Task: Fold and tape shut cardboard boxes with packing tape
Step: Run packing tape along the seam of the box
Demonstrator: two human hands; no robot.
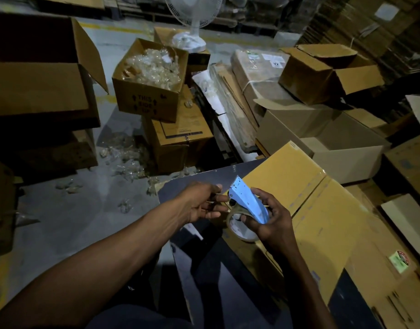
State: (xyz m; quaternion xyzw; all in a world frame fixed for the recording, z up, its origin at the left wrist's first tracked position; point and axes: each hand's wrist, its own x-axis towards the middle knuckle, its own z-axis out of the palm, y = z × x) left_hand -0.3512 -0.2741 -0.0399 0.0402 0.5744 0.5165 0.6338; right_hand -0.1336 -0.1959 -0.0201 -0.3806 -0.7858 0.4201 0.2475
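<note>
A blue tape dispenser with a roll of clear packing tape is gripped in my right hand above the dark table. My left hand reaches in from the left, its fingertips pinching at the front of the dispenser where the tape end sits. A closed yellow-brown cardboard box lies on the table just right of both hands, with a strip of tape along its centre seam and a green sticker near its right end.
An open box of clear plastic pieces stands on other boxes across the floor, with loose pieces scattered below. A white fan is behind it. Flat cardboard sheets and open empty boxes crowd the right; large open boxes stand left.
</note>
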